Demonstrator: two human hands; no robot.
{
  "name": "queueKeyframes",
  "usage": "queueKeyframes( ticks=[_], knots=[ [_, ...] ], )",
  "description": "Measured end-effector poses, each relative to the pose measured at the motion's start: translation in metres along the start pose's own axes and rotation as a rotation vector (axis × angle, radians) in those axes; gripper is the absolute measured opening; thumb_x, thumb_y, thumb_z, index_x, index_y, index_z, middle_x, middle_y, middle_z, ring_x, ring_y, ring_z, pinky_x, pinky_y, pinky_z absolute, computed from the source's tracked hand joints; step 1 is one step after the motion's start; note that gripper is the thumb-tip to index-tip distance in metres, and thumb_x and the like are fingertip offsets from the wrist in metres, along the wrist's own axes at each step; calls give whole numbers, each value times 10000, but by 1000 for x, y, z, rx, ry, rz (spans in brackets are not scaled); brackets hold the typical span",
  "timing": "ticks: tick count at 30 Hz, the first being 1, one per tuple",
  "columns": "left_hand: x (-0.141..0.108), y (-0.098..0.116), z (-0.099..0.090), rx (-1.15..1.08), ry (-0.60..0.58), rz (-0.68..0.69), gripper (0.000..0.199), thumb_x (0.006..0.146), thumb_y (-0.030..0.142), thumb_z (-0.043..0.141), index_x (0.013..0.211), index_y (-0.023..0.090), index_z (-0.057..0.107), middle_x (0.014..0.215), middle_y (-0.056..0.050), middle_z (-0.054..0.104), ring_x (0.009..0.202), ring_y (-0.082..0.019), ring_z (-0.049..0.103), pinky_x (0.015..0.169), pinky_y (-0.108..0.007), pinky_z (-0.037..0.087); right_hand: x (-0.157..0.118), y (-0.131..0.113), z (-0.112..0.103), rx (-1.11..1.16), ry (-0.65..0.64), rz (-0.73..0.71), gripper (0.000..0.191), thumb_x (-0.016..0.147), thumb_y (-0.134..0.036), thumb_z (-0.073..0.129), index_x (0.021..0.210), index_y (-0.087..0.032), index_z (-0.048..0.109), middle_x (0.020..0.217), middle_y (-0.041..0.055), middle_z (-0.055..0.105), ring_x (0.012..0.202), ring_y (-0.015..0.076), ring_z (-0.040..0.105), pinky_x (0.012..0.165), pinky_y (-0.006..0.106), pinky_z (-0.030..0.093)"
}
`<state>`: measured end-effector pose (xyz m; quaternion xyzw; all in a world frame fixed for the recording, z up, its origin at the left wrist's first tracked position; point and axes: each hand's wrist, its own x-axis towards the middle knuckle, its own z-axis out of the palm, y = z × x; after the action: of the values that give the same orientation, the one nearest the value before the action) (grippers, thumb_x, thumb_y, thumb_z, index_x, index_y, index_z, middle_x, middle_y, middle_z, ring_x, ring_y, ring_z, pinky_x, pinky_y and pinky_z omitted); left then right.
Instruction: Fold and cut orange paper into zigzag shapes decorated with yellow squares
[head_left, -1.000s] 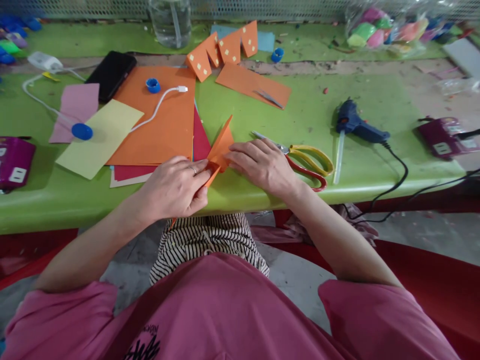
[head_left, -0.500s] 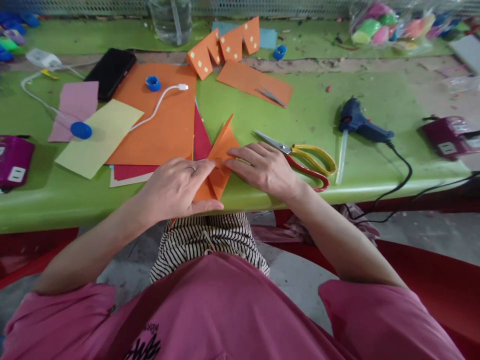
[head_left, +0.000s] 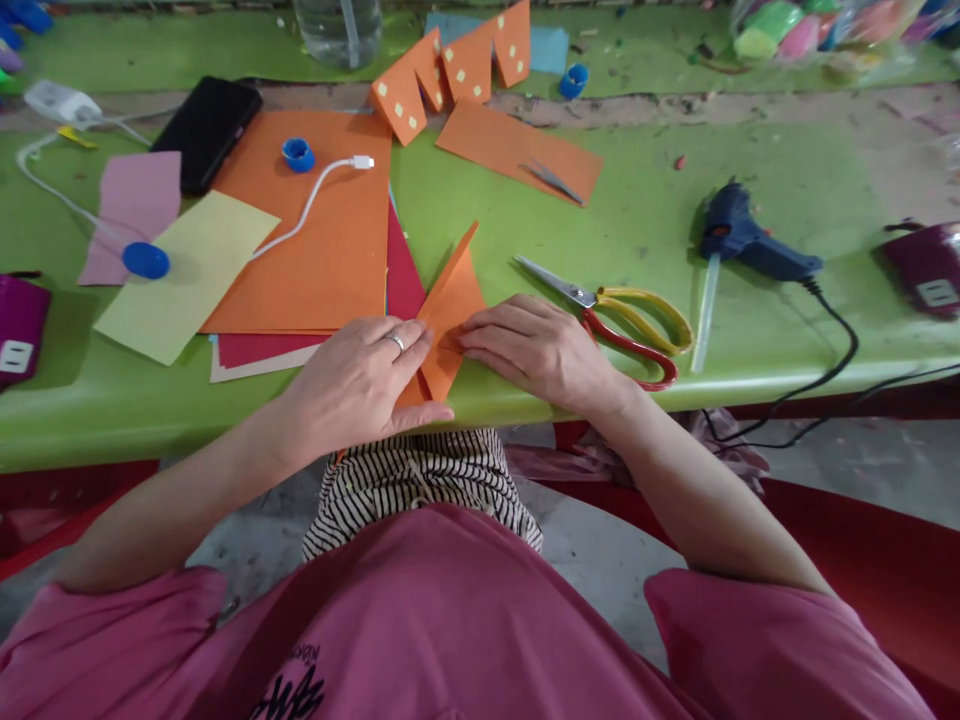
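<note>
A folded piece of orange paper (head_left: 454, 310) lies at the table's front edge, one pointed corner standing up. My left hand (head_left: 367, 375) presses on its left side, fingers close together and thumb stretched out along the front edge. On the right side, my right hand (head_left: 536, 350) pinches the fold with bunched fingertips. What is under the fingers is hidden. Just right of that hand lie scissors (head_left: 592, 300) with one yellow and one red handle, blades partly apart.
Left of my hands lie an orange sheet (head_left: 330, 270), a yellow sheet (head_left: 187, 260), a white cable (head_left: 311, 205) and a black phone (head_left: 206, 130). Behind are a zigzag orange strip (head_left: 469, 75) and an orange rectangle (head_left: 495, 140). A blue glue gun (head_left: 757, 240) lies to the right.
The view has shifted slightly, so the table items sit a little differently in it. Both hands stay on the orange paper, the right fingertips still at its fold.
</note>
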<state>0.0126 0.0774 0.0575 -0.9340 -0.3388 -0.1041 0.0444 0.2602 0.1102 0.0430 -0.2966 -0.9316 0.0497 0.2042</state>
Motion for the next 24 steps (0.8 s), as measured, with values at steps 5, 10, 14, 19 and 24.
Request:
queueKeyframes(
  ticks=[5,10,14,19,24],
  knots=[
    [-1,1,0,35,0,36,800,975,674,333,1298,1,620,1286,-225,675,1105,-311,652,919,-414,508,3,-3,0,142,49,116,217,1008,-293,526,1005,-199,721,1012,84,733,911,191,648,853,345,528],
    [0,1,-4,46,-43,28,841,957,717,297,1312,25,616,1287,-207,672,1073,-305,658,890,-412,505,6,-7,-1,247,49,238,149,979,-265,561,937,-203,690,947,78,695,890,202,632,819,364,526],
    [1,-1,-6,17,-75,33,873,939,745,289,1320,29,611,1314,-207,652,1099,-308,642,915,-417,501,9,-10,-1,269,38,348,112,953,-268,585,905,-207,667,932,79,671,867,210,633,784,367,521],
    [1,-5,-3,-83,-75,57,859,946,718,344,1323,-12,596,1283,-228,658,1160,-318,616,1004,-433,486,12,-14,-1,242,14,429,89,923,-269,588,890,-205,641,937,80,641,858,214,620,772,370,518],
    [-3,-9,1,-131,-62,63,821,948,707,366,1394,42,549,1320,-218,642,1214,-328,598,1034,-468,475,15,-17,-2,215,-21,448,40,880,-218,576,870,-198,609,943,80,614,884,217,601,830,381,506]
  ],
)
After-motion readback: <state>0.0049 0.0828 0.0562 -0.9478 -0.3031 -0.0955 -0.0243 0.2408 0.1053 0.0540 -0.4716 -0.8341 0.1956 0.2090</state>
